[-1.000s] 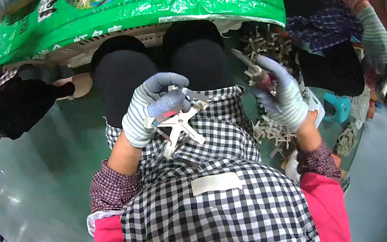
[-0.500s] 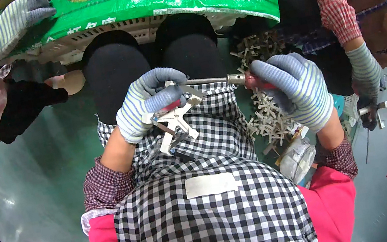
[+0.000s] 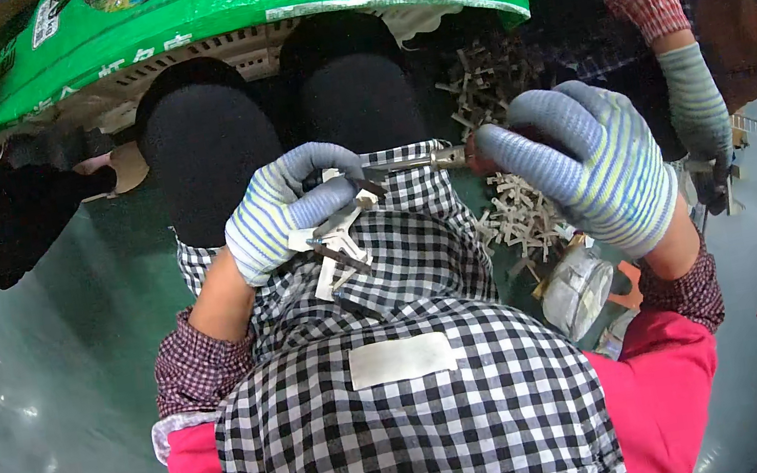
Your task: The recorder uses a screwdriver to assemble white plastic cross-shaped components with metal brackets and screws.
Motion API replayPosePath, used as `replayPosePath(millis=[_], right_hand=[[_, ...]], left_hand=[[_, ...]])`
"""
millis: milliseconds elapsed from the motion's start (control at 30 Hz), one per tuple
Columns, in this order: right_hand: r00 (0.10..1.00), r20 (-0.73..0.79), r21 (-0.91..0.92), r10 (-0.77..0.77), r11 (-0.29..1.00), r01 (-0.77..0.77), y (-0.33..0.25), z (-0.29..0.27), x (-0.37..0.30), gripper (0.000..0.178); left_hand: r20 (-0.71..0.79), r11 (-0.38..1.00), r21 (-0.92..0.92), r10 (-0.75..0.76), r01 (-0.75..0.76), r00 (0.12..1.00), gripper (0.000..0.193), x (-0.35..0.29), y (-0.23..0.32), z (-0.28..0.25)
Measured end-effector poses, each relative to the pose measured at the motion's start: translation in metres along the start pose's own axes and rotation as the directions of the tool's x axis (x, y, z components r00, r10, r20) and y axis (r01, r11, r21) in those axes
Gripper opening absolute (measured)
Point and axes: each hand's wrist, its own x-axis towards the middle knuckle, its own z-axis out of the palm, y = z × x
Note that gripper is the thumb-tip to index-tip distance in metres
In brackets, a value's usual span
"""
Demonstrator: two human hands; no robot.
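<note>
Gloved in striped blue and white, my left hand (image 3: 274, 211) pinches a white branched part (image 3: 336, 241) above my lap. Dark flat strips (image 3: 343, 260) are attached to the part's arms. My right hand (image 3: 593, 165), in a matching glove, is closed around the reddish handle of a screwdriver (image 3: 451, 158). Its metal shaft points left, with the tip at the part beside my left fingertips. The exact contact of the tip is hidden by the fingers and the part.
Ahead of my knees a green plastic sheet (image 3: 244, 10) covers a pale crate (image 3: 128, 93). A pile of white branched parts (image 3: 519, 214) lies on the floor to the right, near a clear plastic bag (image 3: 577, 292). Co-workers sit on both sides; a gloved hand (image 3: 698, 102) is at right.
My right hand and the screwdriver have shifted and turned slightly. The white part has tilted in my left hand. The co-worker's glove at the upper left has left the sheet.
</note>
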Motion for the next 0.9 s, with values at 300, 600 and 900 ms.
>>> replayPosePath(millis=[300,600,900], right_hand=[[0.968,0.18,0.528,0.176,0.813,-0.246,0.015,0.013,-0.021,0.024],[0.955,0.159,0.486,0.25,0.822,-0.296,0.009,0.012,-0.027,0.03],[0.968,-0.204,-0.032,-0.146,0.989,0.143,0.008,0.021,-0.039,0.015]], left_hand=[[0.058,0.861,0.491,0.121,-0.134,0.991,0.031,0.009,0.008,0.012],[-0.049,0.95,0.266,-0.154,0.161,0.987,0.041,-0.002,0.029,0.035],[0.055,0.973,0.176,-0.159,0.147,0.986,0.037,-0.003,0.016,0.016]])
